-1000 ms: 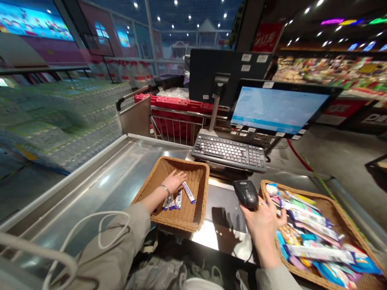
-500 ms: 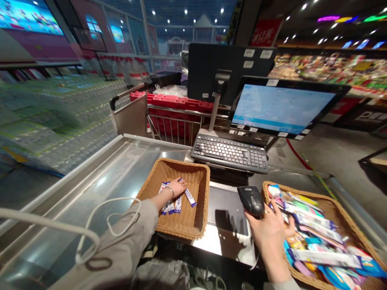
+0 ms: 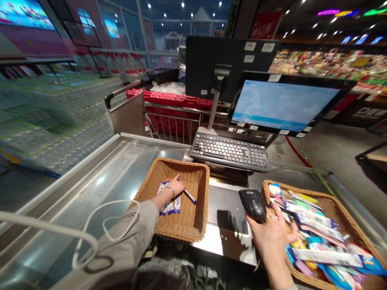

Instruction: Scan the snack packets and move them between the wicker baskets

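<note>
My left hand (image 3: pixel 177 186) is inside the left wicker basket (image 3: pixel 206 201), index finger stretched out and the others closed over one end of a slim purple-and-white snack bar (image 3: pixel 190 196). The bar's lower end pokes out to the right of the hand, turned on its edge. Several similar wrapped bars (image 3: pixel 171 206) lie beneath and beside my wrist. My right hand (image 3: pixel 270 229) holds a black barcode scanner (image 3: pixel 253 204) by its grip, beside the right basket's edge; its handle is partly hidden by the hand. A shadow of hand and scanner falls on the counter.
A right wicker basket (image 3: pixel 340 201) is full of colourful packaged snacks (image 3: pixel 326 257). Beyond the metal counter (image 3: pixel 133 161) are a keyboard (image 3: pixel 229 151) and a lit monitor (image 3: pixel 284 104). A white cable (image 3: pixel 54 228) crosses my left sleeve. A metal trolley (image 3: pixel 172 121) stands behind.
The snack bar at my left hand has turned from lying flat onto its edge, and the fingers have closed more. The scanner has shifted slightly, still in my right hand.
</note>
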A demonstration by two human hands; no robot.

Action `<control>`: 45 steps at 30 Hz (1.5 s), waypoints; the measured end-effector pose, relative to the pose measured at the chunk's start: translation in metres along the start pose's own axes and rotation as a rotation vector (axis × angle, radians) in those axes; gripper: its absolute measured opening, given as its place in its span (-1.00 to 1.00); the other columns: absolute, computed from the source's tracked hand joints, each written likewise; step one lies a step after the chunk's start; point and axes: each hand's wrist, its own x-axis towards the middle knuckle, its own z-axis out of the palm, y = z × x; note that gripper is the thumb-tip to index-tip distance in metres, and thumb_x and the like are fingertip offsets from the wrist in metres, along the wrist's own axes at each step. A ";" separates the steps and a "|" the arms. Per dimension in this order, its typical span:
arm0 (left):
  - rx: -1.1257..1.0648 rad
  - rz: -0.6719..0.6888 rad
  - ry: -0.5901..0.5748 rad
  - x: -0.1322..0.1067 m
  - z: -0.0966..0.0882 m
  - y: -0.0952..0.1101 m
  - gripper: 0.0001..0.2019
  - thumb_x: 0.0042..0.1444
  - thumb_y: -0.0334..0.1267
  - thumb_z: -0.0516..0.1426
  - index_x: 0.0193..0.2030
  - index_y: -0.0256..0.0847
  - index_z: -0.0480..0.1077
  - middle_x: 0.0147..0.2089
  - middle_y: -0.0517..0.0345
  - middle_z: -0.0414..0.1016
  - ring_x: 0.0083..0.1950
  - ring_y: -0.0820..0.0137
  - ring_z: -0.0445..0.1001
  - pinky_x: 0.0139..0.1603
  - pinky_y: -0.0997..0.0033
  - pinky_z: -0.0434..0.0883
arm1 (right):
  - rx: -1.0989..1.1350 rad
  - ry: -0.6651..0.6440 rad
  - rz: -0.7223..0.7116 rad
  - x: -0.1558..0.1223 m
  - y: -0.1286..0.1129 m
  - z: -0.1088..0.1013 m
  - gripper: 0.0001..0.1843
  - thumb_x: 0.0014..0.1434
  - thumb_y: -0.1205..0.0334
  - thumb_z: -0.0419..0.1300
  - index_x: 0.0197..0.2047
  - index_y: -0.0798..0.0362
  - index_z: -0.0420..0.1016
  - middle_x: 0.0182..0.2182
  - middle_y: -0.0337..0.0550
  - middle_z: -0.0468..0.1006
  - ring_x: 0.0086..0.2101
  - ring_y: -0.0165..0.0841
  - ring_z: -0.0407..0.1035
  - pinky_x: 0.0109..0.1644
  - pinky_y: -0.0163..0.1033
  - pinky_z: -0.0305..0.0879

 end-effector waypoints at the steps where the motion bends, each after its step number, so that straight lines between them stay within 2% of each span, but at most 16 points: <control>1: -0.003 -0.026 -0.015 -0.002 -0.006 0.001 -0.71 0.24 -0.55 -0.05 -0.29 -0.19 0.44 -0.25 0.15 0.58 -0.17 0.36 0.51 0.46 -0.18 -0.26 | 0.003 -0.003 0.007 0.000 -0.001 0.000 -0.48 0.14 -0.24 -0.04 -0.47 -0.02 0.48 -0.21 -0.01 0.66 0.09 -0.08 0.35 0.27 0.15 -0.11; 5: -0.043 -0.116 -0.079 -0.010 -0.027 0.003 -0.75 0.25 -0.47 0.02 -0.23 -0.09 0.48 -0.16 0.21 0.59 -0.07 0.34 0.53 0.43 -0.29 -0.35 | 0.027 -0.015 0.037 -0.001 -0.003 0.004 -0.46 0.12 -0.28 -0.07 -0.47 -0.04 0.47 -0.20 0.00 0.66 0.10 -0.07 0.35 0.28 0.22 -0.17; 8: -0.094 -0.187 -0.130 -0.016 -0.037 0.001 -0.79 0.24 -0.38 0.09 -0.17 0.00 0.51 -0.09 0.20 0.60 0.04 0.28 0.52 0.42 -0.31 -0.28 | 0.042 -0.032 0.057 -0.002 -0.005 0.009 -0.49 0.10 -0.26 -0.04 -0.45 -0.05 0.48 -0.20 0.00 0.66 0.10 -0.06 0.34 0.28 0.26 -0.18; 11: -0.141 -0.275 -0.174 -0.023 -0.039 -0.002 -0.83 0.25 -0.24 0.13 -0.11 0.05 0.53 -0.06 0.15 0.62 0.07 0.21 0.52 0.39 -0.34 -0.11 | 0.057 -0.047 0.049 -0.003 -0.008 0.011 -0.52 0.10 -0.24 -0.02 -0.45 -0.05 0.48 -0.19 0.00 0.66 0.11 -0.06 0.33 0.28 0.27 -0.18; 14: -0.166 -0.368 -0.184 -0.030 -0.038 -0.003 -0.82 0.24 -0.19 0.13 -0.09 0.09 0.54 -0.06 0.13 0.63 0.05 0.16 0.52 0.31 -0.37 0.05 | 0.060 -0.049 0.030 -0.003 -0.010 0.011 -0.52 0.11 -0.24 -0.02 -0.43 -0.04 0.48 -0.18 0.00 0.65 0.13 -0.06 0.32 0.29 0.28 -0.21; 17: -0.152 -0.441 -0.123 -0.036 -0.038 0.001 -0.77 0.26 -0.16 0.10 0.00 0.05 0.51 0.03 0.04 0.60 0.11 0.09 0.47 0.29 -0.42 0.06 | 0.069 -0.022 0.015 -0.003 -0.009 0.011 -0.50 0.12 -0.25 -0.02 -0.43 -0.02 0.46 -0.19 0.00 0.65 0.13 -0.05 0.33 0.29 0.28 -0.21; 19: -0.136 -0.443 -0.072 -0.038 -0.037 0.006 -0.72 0.27 -0.13 0.10 0.08 0.01 0.46 0.13 0.00 0.55 0.20 0.07 0.41 0.33 -0.42 -0.03 | 0.075 -0.009 0.002 -0.004 -0.008 0.011 -0.51 0.13 -0.25 -0.01 -0.42 -0.01 0.47 -0.19 -0.01 0.65 0.12 -0.04 0.34 0.30 0.29 -0.21; 22: -0.125 -0.373 -0.038 -0.040 -0.032 0.016 -0.72 0.26 -0.15 0.14 0.10 0.03 0.43 0.22 0.06 0.49 0.31 0.12 0.30 0.41 -0.32 -0.16 | 0.078 -0.002 -0.009 -0.005 -0.006 0.010 -0.51 0.14 -0.24 0.00 -0.40 -0.01 0.48 -0.19 -0.01 0.64 0.12 -0.03 0.34 0.29 0.30 -0.20; 24: -0.122 -0.330 -0.038 -0.041 -0.024 0.020 -0.76 0.25 -0.19 0.16 0.05 0.01 0.44 0.21 0.09 0.50 0.33 0.14 0.28 0.42 -0.29 -0.20 | 0.075 0.001 -0.002 -0.005 -0.006 0.009 -0.50 0.14 -0.24 -0.01 -0.39 0.00 0.49 -0.19 0.00 0.64 0.12 -0.03 0.34 0.29 0.29 -0.19; 28: -0.119 -0.317 -0.045 -0.043 -0.007 0.019 -0.80 0.23 -0.20 0.19 -0.01 -0.09 0.45 0.13 0.00 0.54 0.25 0.09 0.36 0.37 -0.34 -0.17 | 0.077 -0.020 0.029 -0.004 -0.005 0.005 -0.48 0.13 -0.27 -0.03 -0.43 -0.02 0.48 -0.21 0.00 0.65 0.10 -0.03 0.34 0.28 0.29 -0.19; 32: -0.131 -0.335 -0.031 -0.043 0.003 0.007 -0.77 0.23 -0.10 0.19 -0.01 -0.07 0.45 0.13 0.02 0.54 0.21 0.11 0.38 0.35 -0.22 -0.07 | 0.078 -0.042 0.061 -0.002 -0.006 0.001 -0.48 0.11 -0.28 -0.04 -0.45 -0.05 0.49 -0.21 -0.01 0.65 0.10 -0.03 0.34 0.27 0.30 -0.20; 35: -0.148 -0.368 -0.020 -0.043 0.005 0.001 -0.72 0.20 -0.05 0.22 0.02 -0.01 0.48 0.16 0.05 0.53 0.20 0.12 0.38 0.31 -0.06 0.07 | 0.068 -0.043 0.081 -0.002 -0.007 0.000 -0.48 0.11 -0.28 -0.07 -0.47 -0.05 0.46 -0.20 -0.02 0.66 0.10 -0.05 0.34 0.26 0.25 -0.13; 39: -0.172 -0.417 -0.014 -0.042 0.004 0.000 -0.69 0.16 -0.05 0.25 0.04 0.05 0.51 0.19 0.09 0.51 0.17 0.15 0.41 0.19 0.12 0.23 | 0.057 0.019 0.056 -0.003 -0.006 0.001 -0.45 0.13 -0.27 -0.08 -0.43 -0.02 0.49 -0.24 -0.01 0.66 0.09 -0.05 0.37 0.25 0.21 -0.07; 45: -0.179 -0.447 0.013 -0.042 0.000 0.003 -0.73 0.21 -0.07 0.21 0.03 0.04 0.54 0.09 0.08 0.57 0.09 0.19 0.43 0.11 0.20 0.29 | 0.043 0.025 0.033 -0.004 0.002 0.004 -0.47 0.11 -0.25 -0.07 -0.46 -0.03 0.50 -0.25 -0.01 0.66 0.09 -0.03 0.37 0.28 0.22 -0.14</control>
